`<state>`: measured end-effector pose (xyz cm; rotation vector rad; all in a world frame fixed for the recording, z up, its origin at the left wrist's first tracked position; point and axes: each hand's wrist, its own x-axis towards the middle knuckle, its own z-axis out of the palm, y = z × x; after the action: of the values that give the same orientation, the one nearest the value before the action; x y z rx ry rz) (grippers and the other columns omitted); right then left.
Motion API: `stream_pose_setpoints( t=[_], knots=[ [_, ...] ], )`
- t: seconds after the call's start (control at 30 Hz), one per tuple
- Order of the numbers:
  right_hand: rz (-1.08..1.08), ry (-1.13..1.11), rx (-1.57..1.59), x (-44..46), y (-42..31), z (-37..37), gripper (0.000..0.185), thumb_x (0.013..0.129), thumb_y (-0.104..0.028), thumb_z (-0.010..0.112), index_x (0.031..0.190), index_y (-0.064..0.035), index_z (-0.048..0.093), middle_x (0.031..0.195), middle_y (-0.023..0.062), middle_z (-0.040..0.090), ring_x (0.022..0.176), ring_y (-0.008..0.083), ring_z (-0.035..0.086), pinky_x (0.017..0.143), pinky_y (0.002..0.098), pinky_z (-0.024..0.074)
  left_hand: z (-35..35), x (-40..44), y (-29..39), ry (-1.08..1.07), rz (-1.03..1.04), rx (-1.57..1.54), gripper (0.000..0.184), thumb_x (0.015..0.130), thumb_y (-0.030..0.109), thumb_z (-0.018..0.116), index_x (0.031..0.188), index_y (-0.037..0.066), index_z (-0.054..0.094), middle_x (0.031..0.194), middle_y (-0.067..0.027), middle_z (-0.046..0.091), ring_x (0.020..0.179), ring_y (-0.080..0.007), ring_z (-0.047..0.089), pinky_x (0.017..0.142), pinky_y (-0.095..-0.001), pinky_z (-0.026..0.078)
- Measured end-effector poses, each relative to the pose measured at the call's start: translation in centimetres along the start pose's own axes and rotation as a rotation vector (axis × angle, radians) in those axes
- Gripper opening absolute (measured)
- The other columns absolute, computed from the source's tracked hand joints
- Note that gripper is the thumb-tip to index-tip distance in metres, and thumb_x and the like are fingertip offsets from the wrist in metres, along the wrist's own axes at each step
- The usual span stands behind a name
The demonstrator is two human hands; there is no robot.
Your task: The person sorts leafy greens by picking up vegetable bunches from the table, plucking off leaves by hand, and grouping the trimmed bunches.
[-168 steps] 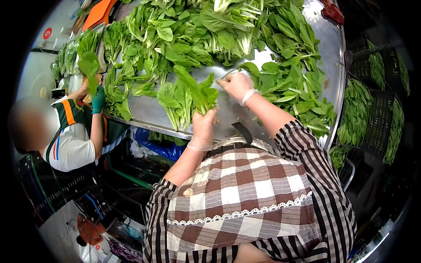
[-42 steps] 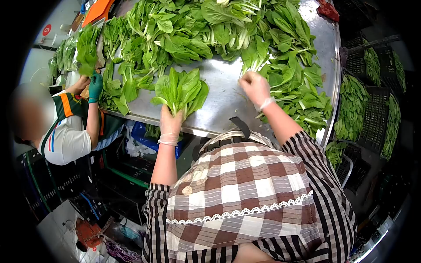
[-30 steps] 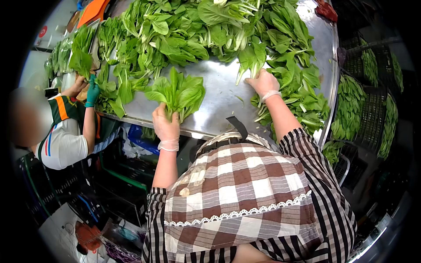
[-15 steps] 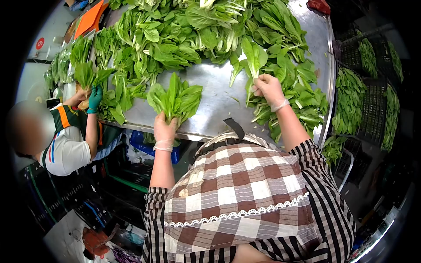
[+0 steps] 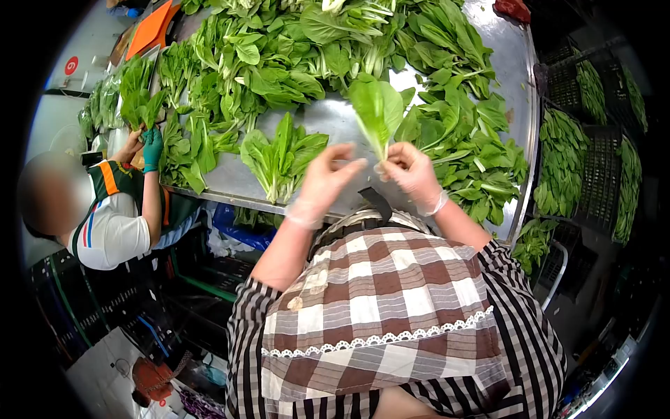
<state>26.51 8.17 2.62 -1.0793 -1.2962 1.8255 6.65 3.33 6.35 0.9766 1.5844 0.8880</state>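
My right hand [image 5: 413, 176], in a thin clear glove, pinches the pale stem end of a leafy green [image 5: 377, 110] and holds it upright above the metal table [image 5: 333, 119]. Close by on the left, my left hand [image 5: 329, 180], gloved alike and a little blurred, holds nothing; its thumb and fingers are apart. A small bunch of leafy greens [image 5: 280, 155] lies by the table's near edge, left of my left hand. To the right of my right hand spreads a loose heap of leafy greens [image 5: 481, 153].
A large pile of greens [image 5: 279, 56] covers the far side of the table. At the left a co-worker [image 5: 115, 216], with a green glove [image 5: 152, 148], holds a bunch of greens. Black crates of greens [image 5: 562, 164] stand at the right. An orange panel [image 5: 148, 31] is at the far left.
My left hand has let go of the small bunch and moved right. My right hand has brought the leafy green left and nearer to me, from the heap's edge.
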Motion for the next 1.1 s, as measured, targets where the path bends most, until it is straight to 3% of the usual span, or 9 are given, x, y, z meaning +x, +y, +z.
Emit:
stream_pose_setpoints(
  t=[0.1, 0.27, 0.37, 0.5, 0.63, 0.73, 0.83, 0.93, 1.1],
  knots=[
    [-0.01, -0.041, -0.102, -0.7, 1.3, 0.5, 0.013, 0.087, -0.004, 0.067, 0.095, 0.0, 0.057, 0.083, 0.0061, 0.067, 0.071, 0.0095, 0.065, 0.063, 0.0235, 0.0546, 2.9, 1.8, -1.7, -0.142, -0.122, -0.437, 0.028, 0.084, 0.021, 0.074, 0.104, 0.003, 0.068, 0.094, -0.003, 0.067, 0.077, -0.0085, 0.055, 0.069, -0.0216, 0.043],
    [-0.025, 0.14, 0.296, -1.4, 2.6, 0.3, 0.016, 0.091, -0.009, 0.064, 0.1, -0.0004, 0.055, 0.089, 0.0098, 0.068, 0.072, 0.0128, 0.065, 0.064, 0.0254, 0.0549, 3.6, 1.5, -3.1, 0.037, -0.135, -0.562, 0.014, 0.087, 0.018, 0.072, 0.095, 0.007, 0.07, 0.083, 0.0011, 0.067, 0.072, -0.0051, 0.055, 0.066, -0.0206, 0.043],
    [0.185, 0.275, 0.326, 0.1, 3.5, -1.2, 0.025, 0.095, -0.02, 0.062, 0.108, -0.0003, 0.054, 0.093, 0.0114, 0.069, 0.074, 0.0143, 0.067, 0.062, 0.0275, 0.0548, 2.8, 1.5, -3.4, 0.196, -0.137, -0.654, 0.011, 0.086, 0.019, 0.074, 0.087, 0.009, 0.07, 0.076, 0.0027, 0.064, 0.065, -0.0046, 0.052, 0.061, -0.0201, 0.041],
    [0.37, -0.094, -0.166, 2.6, 2.6, -0.6, 0.031, 0.093, -0.028, 0.063, 0.097, 0.0025, 0.064, 0.083, 0.0109, 0.071, 0.069, 0.0131, 0.067, 0.057, 0.0271, 0.053, 1.8, 1.7, -4.5, 0.271, -0.167, -0.69, 0.011, 0.086, 0.019, 0.075, 0.083, 0.01, 0.069, 0.072, 0.0034, 0.063, 0.062, -0.0044, 0.051, 0.058, -0.0197, 0.04],
    [0.118, 0.13, -1.164, 7.9, 0.8, 0.1, 0.031, 0.084, -0.033, 0.064, 0.086, -0.0026, 0.071, 0.085, 0.0186, 0.071, 0.077, 0.0272, 0.071, 0.07, 0.0378, 0.0557, 1.9, 1.6, -4.4, 0.246, -0.179, -0.686, 0.012, 0.085, 0.02, 0.075, 0.083, 0.009, 0.069, 0.072, 0.0036, 0.063, 0.061, -0.0041, 0.05, 0.058, -0.0192, 0.04],
    [0.175, 0.138, -1.316, 10.5, 2.2, 0.0, 0.034, 0.081, -0.036, 0.064, 0.087, -0.0036, 0.072, 0.088, 0.0188, 0.071, 0.081, 0.0336, 0.069, 0.074, 0.0427, 0.0554, 1.6, 1.7, -4.5, 0.234, -0.172, -0.682, 0.012, 0.085, 0.02, 0.075, 0.084, 0.009, 0.069, 0.073, 0.0038, 0.063, 0.061, -0.0037, 0.05, 0.058, -0.0193, 0.039],
    [0.239, 0.188, -1.233, 11.4, 3.7, -0.7, 0.033, 0.077, -0.034, 0.066, 0.088, -0.0035, 0.072, 0.091, 0.0189, 0.071, 0.082, 0.0342, 0.069, 0.076, 0.0417, 0.055, 1.5, 1.7, -5.2, 0.212, -0.169, -0.669, 0.011, 0.086, 0.019, 0.074, 0.086, 0.008, 0.069, 0.077, 0.0025, 0.065, 0.063, -0.0038, 0.051, 0.059, -0.0192, 0.041],
    [0.247, 0.164, -0.743, 10.8, 4.3, -2.3, 0.028, 0.08, -0.027, 0.067, 0.086, 0.0005, 0.069, 0.086, 0.0183, 0.071, 0.071, 0.0284, 0.068, 0.068, 0.0363, 0.0552, 1.4, 1.9, -5.4, 0.187, -0.178, -0.661, 0.01, 0.089, 0.016, 0.071, 0.09, 0.006, 0.069, 0.084, -0.0004, 0.069, 0.067, -0.0042, 0.055, 0.061, -0.0191, 0.044],
    [0.25, 0.082, -0.025, 5.9, 0.9, -2.1, 0.013, 0.087, -0.012, 0.064, 0.088, 0.0005, 0.061, 0.071, 0.0083, 0.066, 0.055, 0.0097, 0.058, 0.051, 0.0227, 0.0476, 1.8, 2.3, -5.2, 0.169, -0.212, -0.643, 0.011, 0.089, 0.016, 0.071, 0.093, 0.006, 0.069, 0.085, -0.0002, 0.069, 0.067, -0.004, 0.055, 0.061, -0.0191, 0.043]
  ],
)
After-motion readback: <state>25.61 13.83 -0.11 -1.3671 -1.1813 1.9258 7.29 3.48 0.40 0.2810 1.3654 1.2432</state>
